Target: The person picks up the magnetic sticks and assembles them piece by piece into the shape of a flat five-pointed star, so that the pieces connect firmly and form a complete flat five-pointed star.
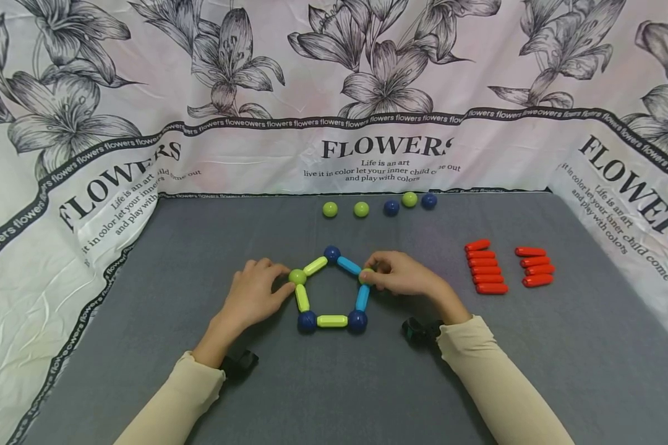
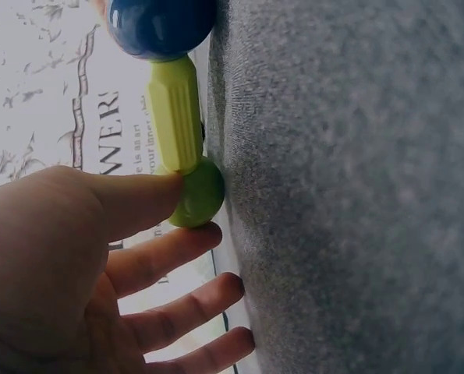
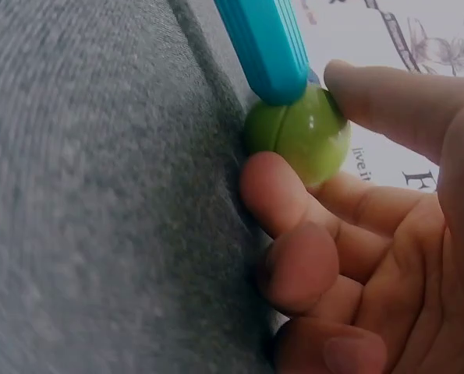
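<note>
Our left hand point(image 1: 258, 292) pinches a glossy green ball point(image 1: 297, 277), our right hand point(image 1: 399, 274) a matching ball point(image 3: 309, 144); we're probably steadying the blue-and-lime plastic rod pentagon point(image 1: 332, 321)

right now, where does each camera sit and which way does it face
Head: worn on the head, facing forward and down at the ring of rods and balls; the left hand, right hand and sleeves show.
Left wrist: on the left wrist, facing the left green ball; the left hand shows.
Right wrist: on the right wrist, facing the right green ball; the right hand shows.
Shared: both wrist views show gray cloth and printed fabric.
</note>
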`<state>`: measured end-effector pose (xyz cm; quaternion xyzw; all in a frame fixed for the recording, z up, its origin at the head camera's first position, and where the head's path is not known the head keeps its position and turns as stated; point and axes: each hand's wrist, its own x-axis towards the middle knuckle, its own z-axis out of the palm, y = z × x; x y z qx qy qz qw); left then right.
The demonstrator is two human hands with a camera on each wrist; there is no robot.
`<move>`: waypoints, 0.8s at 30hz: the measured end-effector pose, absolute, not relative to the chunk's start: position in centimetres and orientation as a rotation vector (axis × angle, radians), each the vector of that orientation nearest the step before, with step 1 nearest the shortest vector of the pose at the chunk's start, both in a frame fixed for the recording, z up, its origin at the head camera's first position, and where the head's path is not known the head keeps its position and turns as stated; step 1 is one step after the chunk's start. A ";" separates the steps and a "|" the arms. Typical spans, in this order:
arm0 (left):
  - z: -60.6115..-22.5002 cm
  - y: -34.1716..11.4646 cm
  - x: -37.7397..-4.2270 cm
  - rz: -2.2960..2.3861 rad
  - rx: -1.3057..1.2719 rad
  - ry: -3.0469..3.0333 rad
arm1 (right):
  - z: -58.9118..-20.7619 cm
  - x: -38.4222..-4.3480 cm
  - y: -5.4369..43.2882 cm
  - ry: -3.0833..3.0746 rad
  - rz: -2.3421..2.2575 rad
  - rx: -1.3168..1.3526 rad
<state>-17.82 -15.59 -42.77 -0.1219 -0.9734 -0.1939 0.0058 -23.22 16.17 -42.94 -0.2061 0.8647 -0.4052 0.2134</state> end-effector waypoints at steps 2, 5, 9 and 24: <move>-42.9 -15.6 -17.8 -0.603 -0.386 -3.044 | -42.9 -23.3 16.3 2.381 -1.121 -0.585; -42.9 -15.6 -17.8 -0.593 -0.393 -3.035 | -42.7 -23.3 16.5 2.352 -1.121 -0.603; -43.0 -15.7 -17.8 -0.587 -0.397 -3.032 | -42.8 -23.5 16.7 2.310 -1.126 -0.650; -43.0 -15.6 -17.7 -0.628 -0.444 -3.028 | -42.6 -23.4 17.1 2.266 -1.129 -0.671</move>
